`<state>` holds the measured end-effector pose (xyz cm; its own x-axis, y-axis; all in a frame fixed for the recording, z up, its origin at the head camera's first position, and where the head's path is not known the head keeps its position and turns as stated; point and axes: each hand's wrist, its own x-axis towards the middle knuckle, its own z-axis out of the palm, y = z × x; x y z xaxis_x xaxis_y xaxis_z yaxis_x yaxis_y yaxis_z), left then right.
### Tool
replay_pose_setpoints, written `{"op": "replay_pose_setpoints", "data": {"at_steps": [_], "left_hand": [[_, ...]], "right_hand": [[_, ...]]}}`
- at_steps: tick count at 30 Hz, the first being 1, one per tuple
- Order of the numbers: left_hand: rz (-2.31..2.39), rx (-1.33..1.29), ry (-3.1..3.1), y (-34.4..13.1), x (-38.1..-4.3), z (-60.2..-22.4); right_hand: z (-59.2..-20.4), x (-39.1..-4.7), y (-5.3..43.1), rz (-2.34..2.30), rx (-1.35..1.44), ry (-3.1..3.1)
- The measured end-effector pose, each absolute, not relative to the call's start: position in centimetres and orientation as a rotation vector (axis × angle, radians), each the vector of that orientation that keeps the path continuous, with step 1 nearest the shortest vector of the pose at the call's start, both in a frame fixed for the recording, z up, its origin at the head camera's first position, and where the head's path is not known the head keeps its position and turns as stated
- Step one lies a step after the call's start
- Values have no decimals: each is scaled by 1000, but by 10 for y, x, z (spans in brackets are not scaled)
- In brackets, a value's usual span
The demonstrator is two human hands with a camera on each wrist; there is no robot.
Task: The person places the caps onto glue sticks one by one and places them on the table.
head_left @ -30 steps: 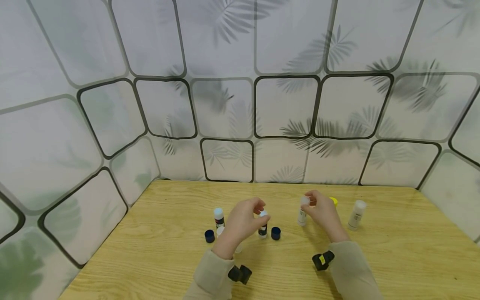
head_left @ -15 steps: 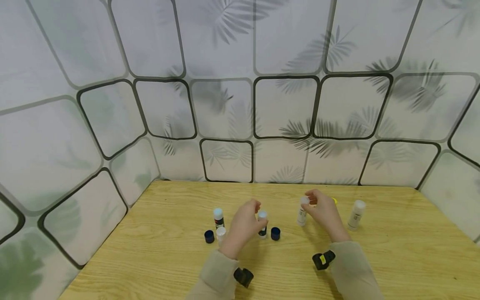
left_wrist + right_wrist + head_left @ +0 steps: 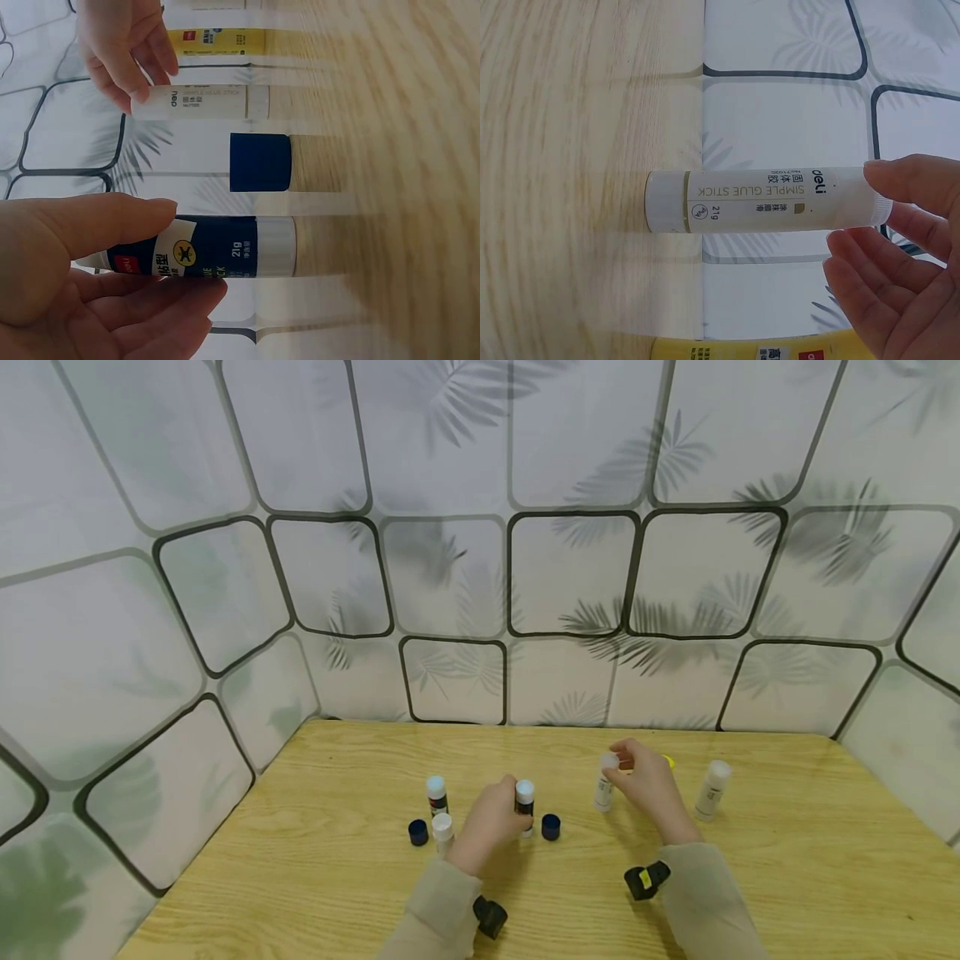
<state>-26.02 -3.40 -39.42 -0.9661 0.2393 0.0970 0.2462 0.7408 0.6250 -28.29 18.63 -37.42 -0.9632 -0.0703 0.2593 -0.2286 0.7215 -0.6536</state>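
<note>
My left hand (image 3: 489, 823) grips an upright blue-labelled glue stick (image 3: 238, 247) with a white top, thumb on one side and fingers on the other. Just right of it a dark blue cap (image 3: 551, 827) stands on the table. Further right, my right hand (image 3: 651, 788) pinches the top end of a white glue stick (image 3: 746, 199) between thumb and fingers; its base is on the table. Partly hidden behind the right hand is a yellow glue stick (image 3: 225, 42).
Another white glue stick (image 3: 712, 791) stands at the right. Left of my left hand are a blue-labelled glue stick (image 3: 437, 797), a white-topped stick (image 3: 443, 831) partly covered by the arm, and a second dark blue cap (image 3: 418, 832). A patterned curtain (image 3: 450, 577) surrounds the wooden table (image 3: 300, 893).
My left hand has come down and right onto the blue-labelled glue stick, and its fingers have drawn in around it. The right hand stays at the white glue stick.
</note>
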Motion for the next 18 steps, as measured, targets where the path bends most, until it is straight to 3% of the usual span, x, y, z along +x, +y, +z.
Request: {"op": "replay_pose_setpoints", "data": {"at_steps": [18], "left_hand": [[-1072, -427, -2929, -33, -261, -401]], "right_hand": [[-375, -283, 187, 1081, 245, -2706]]}}
